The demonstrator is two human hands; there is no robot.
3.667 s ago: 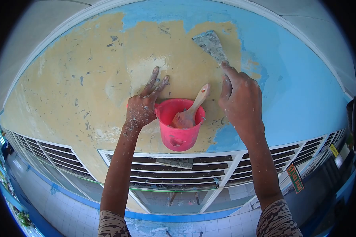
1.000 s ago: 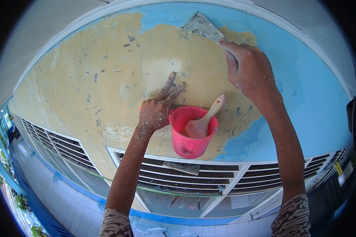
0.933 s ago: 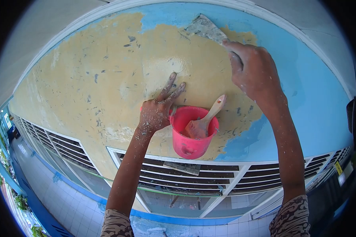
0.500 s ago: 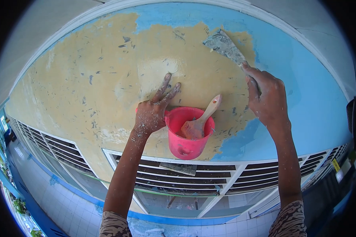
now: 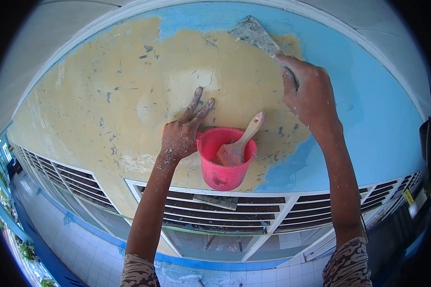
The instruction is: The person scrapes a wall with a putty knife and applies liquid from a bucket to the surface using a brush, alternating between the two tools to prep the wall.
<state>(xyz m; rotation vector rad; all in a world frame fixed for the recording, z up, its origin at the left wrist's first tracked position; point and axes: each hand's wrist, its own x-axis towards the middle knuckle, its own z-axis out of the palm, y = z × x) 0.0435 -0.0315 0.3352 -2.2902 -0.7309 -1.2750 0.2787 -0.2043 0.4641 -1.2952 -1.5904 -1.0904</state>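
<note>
My right hand (image 5: 313, 91) is wrapped round the handle of a putty-smeared scraper (image 5: 256, 34), its broad blade against the wall along the upper border between tan and blue. My left hand (image 5: 178, 136) is closed at the handle side of a pink plastic mug (image 5: 225, 174), while two of its fingers stretch up against the wall (image 5: 143, 95). Inside the mug stands a paintbrush (image 5: 246, 134), bristles down, its pale wooden handle leaning out over the rim. Flecks of paint cover the left hand and forearm. The mug's handle is mostly hidden by that hand.
Peeled tan patches and blue paint (image 5: 368, 129) share the wall. Below run white window louvres (image 5: 215, 217), with a flat grey blade-like piece (image 5: 215, 202) lying on them. A white trim (image 5: 316, 14) edges the wall above, near the ceiling. Tiled floor (image 5: 76, 239) shows below left.
My right hand has moved up and to the left with the scraper, its blade now reaching the blue paint at the top. The left hand and mug stay nearly in place.
</note>
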